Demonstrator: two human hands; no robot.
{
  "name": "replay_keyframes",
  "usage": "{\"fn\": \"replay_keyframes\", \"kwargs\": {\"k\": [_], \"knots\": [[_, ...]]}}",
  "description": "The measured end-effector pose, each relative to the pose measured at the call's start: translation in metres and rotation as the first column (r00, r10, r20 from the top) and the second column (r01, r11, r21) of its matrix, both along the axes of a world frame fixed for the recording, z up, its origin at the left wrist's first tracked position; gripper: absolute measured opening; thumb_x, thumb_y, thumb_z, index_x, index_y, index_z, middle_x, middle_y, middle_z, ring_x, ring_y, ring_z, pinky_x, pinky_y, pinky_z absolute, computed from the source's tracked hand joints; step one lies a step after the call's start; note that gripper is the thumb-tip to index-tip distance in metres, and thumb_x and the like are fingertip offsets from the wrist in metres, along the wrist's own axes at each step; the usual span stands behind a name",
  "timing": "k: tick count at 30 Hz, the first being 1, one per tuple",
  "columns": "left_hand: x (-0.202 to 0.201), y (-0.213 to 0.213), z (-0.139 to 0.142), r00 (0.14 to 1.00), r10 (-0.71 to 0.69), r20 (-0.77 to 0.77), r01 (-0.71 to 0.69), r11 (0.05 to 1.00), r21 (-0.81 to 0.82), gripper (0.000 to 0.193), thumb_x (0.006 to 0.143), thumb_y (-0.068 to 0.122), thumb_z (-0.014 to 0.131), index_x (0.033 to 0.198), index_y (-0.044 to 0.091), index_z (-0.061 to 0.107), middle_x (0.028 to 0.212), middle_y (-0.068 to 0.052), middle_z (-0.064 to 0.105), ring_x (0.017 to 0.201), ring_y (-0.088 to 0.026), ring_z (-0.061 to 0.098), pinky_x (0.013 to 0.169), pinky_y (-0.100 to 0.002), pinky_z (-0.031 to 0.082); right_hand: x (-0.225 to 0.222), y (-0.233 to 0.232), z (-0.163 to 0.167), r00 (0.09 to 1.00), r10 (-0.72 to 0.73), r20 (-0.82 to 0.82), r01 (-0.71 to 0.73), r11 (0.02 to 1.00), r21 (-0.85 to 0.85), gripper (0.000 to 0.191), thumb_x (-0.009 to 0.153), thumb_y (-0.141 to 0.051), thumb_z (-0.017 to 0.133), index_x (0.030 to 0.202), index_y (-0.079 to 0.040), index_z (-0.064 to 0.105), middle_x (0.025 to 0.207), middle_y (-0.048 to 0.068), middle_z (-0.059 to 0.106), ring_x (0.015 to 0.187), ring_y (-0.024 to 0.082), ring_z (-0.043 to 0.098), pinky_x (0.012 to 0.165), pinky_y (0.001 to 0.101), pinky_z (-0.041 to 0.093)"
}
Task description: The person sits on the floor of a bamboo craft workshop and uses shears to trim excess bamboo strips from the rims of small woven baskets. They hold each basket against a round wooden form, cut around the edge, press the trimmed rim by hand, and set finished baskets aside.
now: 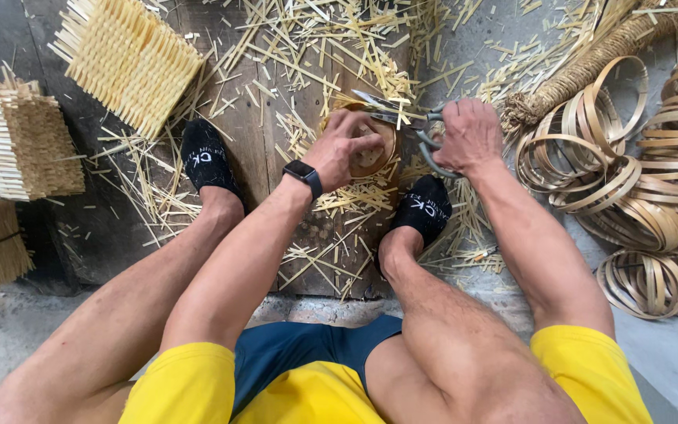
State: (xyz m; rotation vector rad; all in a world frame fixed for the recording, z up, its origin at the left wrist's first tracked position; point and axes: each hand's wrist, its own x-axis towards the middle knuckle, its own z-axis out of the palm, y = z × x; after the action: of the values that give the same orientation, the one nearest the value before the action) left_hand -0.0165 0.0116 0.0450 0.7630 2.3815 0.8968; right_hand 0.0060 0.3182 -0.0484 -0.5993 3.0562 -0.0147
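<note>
Wooden board (260, 133) lies flat on the ground between the person's feet, dark and worn, strewn with cut bamboo slivers (331, 47) that spill onto the concrete around it.

Right of the board: a heap of coiled bamboo hoops (653, 196), many rings stacked and overlapping, with a rope-wrapped bundle (582, 71) lying slantwise above them.

Left of the board: woven bamboo panels (9, 141) stacked at the frame edge, and one more woven mat (127, 55) lying tilted at the top left, its loose strip ends fanned out.

Person seated low, knees wide, yellow shorts, black socks (205, 161) planted on the board's two sides.

Small round bamboo basket (370, 149) sits near the board's upper right part, between the two feet, rim upward. Mostly hidden by the hand over it.

Left hand (343, 145), smartwatch (304, 177) on the wrist, is curled over the basket's rim, fingers closed around it and pressing it down.

Right hand (468, 133) is closed through the handles of metal scissors (402, 118). Blades point left, slightly parted, tips reaching over the basket's upper rim just beside the left hand's fingers. Whether a strip lies between the blades cannot be told.
</note>
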Motion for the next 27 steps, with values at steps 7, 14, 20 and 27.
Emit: {"fn": "replay_keyframes", "kwargs": {"k": [7, 14, 20, 27], "knots": [[0.031, 0.013, 0.003, 0.795, 0.605, 0.041, -0.605, 0.787, 0.116, 0.088, 0.064, 0.017, 0.09, 0.141, 0.01, 0.047, 0.135, -0.021, 0.042, 0.131, -0.04, 0.043, 0.115, -0.046, 0.038, 0.011, 0.029, 0.002, 0.998, -0.02, 0.062, 0.02, 1.0, -0.004, 0.031, 0.086, -0.035, 0.075, 0.086, -0.008, 0.059, 0.079, 0.007, 0.057, 0.069, 0.018, 0.054, 0.059, 0.0343, 0.047], [0.036, 0.022, -0.013, 0.835, 0.543, -0.089, -0.526, 0.835, 0.161, 0.082, 0.065, 0.004, 0.08, 0.141, 0.011, 0.051, 0.149, -0.021, 0.043, 0.138, -0.041, 0.045, 0.119, -0.046, 0.039, 0.007, -0.004, 0.003, 0.994, -0.08, 0.075, 0.077, 0.996, 0.042, 0.03, 0.069, -0.032, 0.074, 0.084, -0.009, 0.06, 0.08, 0.006, 0.057, 0.073, 0.018, 0.054, 0.065, 0.0327, 0.047], [0.044, 0.026, -0.019, 0.687, 0.726, 0.008, -0.719, 0.679, 0.149, 0.08, 0.074, 0.005, 0.083, 0.143, 0.007, 0.043, 0.138, -0.017, 0.049, 0.134, -0.035, 0.051, 0.118, -0.044, 0.042, 0.009, 0.014, 0.011, 0.974, -0.066, 0.217, 0.068, 0.998, -0.002, 0.03, 0.097, -0.033, 0.07, 0.091, -0.006, 0.059, 0.082, 0.007, 0.052, 0.075, 0.019, 0.052, 0.063, 0.0346, 0.044], [0.037, 0.017, -0.012, 0.828, 0.557, -0.057, -0.527, 0.81, 0.259, 0.073, 0.071, -0.002, 0.077, 0.138, 0.008, 0.048, 0.133, -0.014, 0.056, 0.129, -0.036, 0.054, 0.115, -0.044, 0.044, 0.005, -0.011, 0.003, 0.995, -0.02, -0.095, 0.014, 0.998, -0.066, 0.039, 0.072, -0.042, 0.074, 0.078, -0.008, 0.056, 0.073, 0.005, 0.05, 0.065, 0.018, 0.052, 0.056, 0.0331, 0.047]]}}
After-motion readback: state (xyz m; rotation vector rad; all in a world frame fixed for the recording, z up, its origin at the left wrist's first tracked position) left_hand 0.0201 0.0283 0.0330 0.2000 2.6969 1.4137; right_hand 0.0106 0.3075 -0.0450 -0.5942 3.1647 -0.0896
